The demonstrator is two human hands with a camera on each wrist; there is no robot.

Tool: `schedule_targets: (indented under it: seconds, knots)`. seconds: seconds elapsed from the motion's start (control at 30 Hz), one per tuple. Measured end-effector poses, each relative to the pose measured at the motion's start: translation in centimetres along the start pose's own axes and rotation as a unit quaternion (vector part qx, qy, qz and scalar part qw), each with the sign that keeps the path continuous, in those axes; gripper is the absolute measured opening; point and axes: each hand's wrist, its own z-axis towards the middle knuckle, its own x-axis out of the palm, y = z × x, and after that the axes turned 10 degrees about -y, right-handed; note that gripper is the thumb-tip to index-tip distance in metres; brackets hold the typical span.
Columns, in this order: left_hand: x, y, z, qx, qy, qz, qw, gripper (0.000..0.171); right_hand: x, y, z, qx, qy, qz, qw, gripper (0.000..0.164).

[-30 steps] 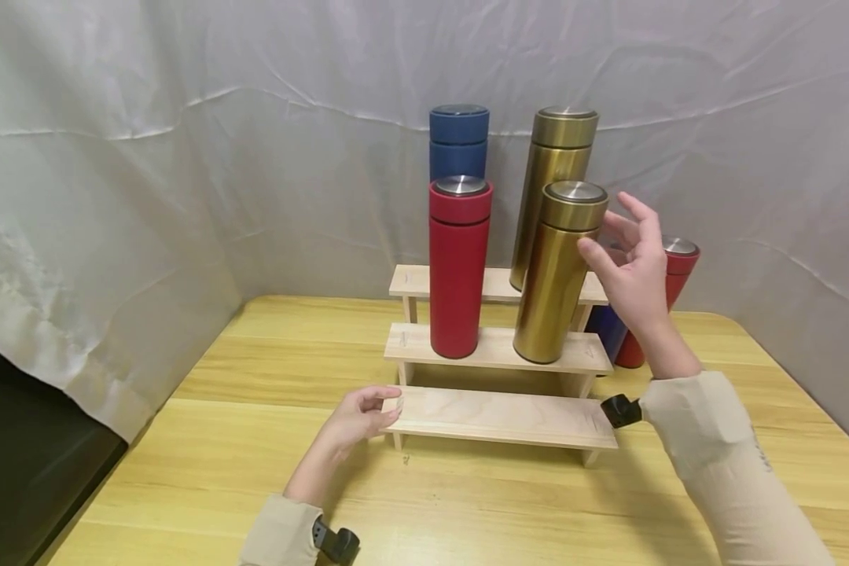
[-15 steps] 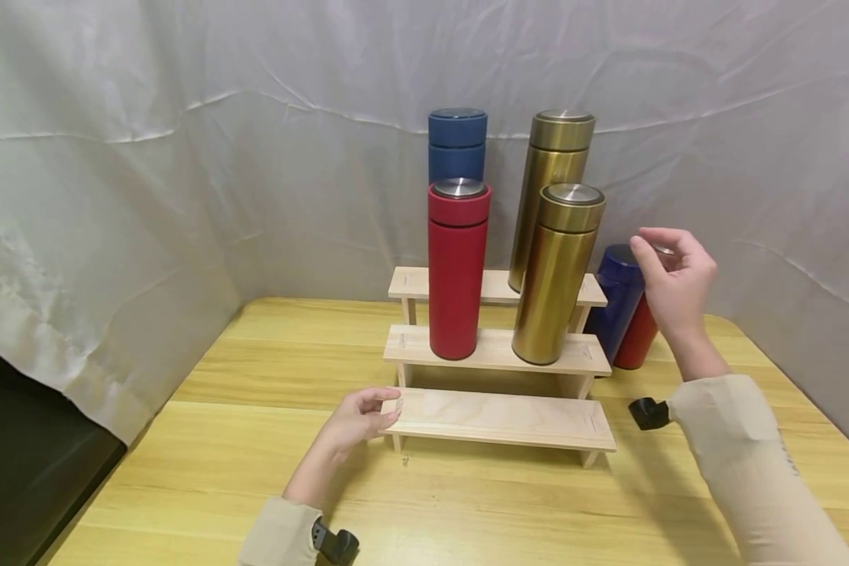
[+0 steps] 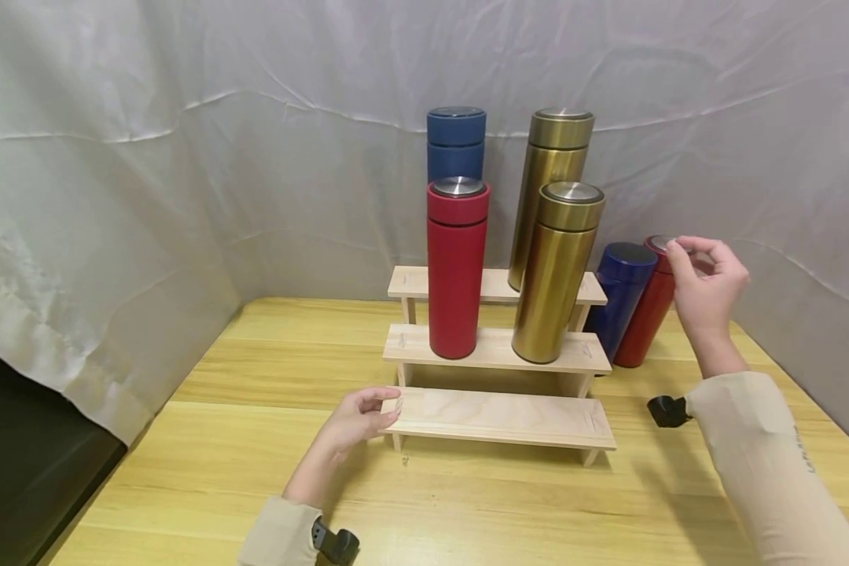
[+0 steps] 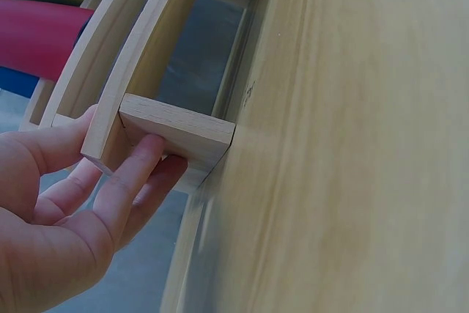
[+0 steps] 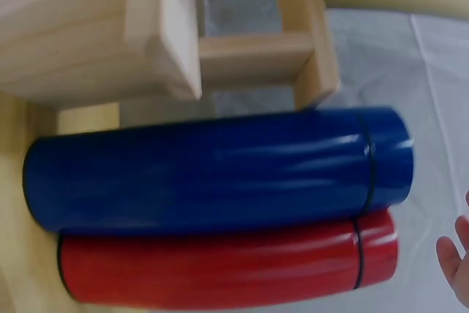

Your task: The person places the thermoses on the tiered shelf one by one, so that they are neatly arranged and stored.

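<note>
My left hand (image 3: 354, 417) grips the left end of the bottom step of a three-tier wooden stand (image 3: 498, 414). In the left wrist view its fingers (image 4: 132, 185) curl under the board by the leg. My right hand (image 3: 712, 295) is raised at the right, fingers bent and holding nothing, overlapping the lid of a red vacuum flask (image 3: 645, 318) in the head view. The right wrist view shows fingertips (image 5: 448, 258) just beyond that flask's lid. A dark blue flask (image 3: 617, 303) stands beside the red one, right of the stand.
On the middle step stand a red flask (image 3: 457, 275) and a gold flask (image 3: 557, 275). Behind them on the top step are a blue flask (image 3: 456, 145) and a taller-looking gold flask (image 3: 548, 181). A grey cloth (image 3: 311, 196) hangs behind the wooden table (image 3: 269, 362).
My right hand has moved away from the front gold flask, rightward and down to the red flask beside the stand. The left hand has stayed on the bottom step.
</note>
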Motion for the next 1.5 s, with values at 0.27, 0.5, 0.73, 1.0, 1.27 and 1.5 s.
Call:
schedule_targets:
  seconds: [0.27, 0.5, 0.73, 1.0, 1.27, 1.5]
  knots:
    - [0.0, 0.1, 0.2, 0.000, -0.007, 0.000, 1.0000, 0.040, -0.7, -1.9, 0.5, -0.002, -0.003, -0.078, 0.997, 0.028]
    - [0.2, 0.1, 0.1, -0.007, -0.016, 0.005, 0.9998, 0.040, -1.2, -3.3, 0.4, 0.030, 0.031, -0.121, 0.992, 0.037]
    - [0.2, 0.0, 0.0, -0.009, -0.014, 0.006, 0.9998, 0.041, -1.4, -4.0, 0.5, 0.038, 0.056, -0.131, 0.989, 0.041]
    - [0.2, 0.0, 0.0, -0.008, -0.014, 0.006, 0.9998, 0.041, -1.7, -5.0, 0.3, 0.041, 0.076, -0.151, 0.985, 0.041]
    - [0.2, 0.0, 0.0, -0.009, -0.020, 0.009, 0.9997, 0.040, -1.7, -5.1, 0.4, 0.024, 0.085, -0.165, 0.982, 0.040]
    - [0.2, 0.1, 0.0, -0.010, -0.023, 0.015, 0.9996, 0.040, -1.8, -5.2, 0.4, 0.049, 0.104, -0.185, 0.976, 0.046]
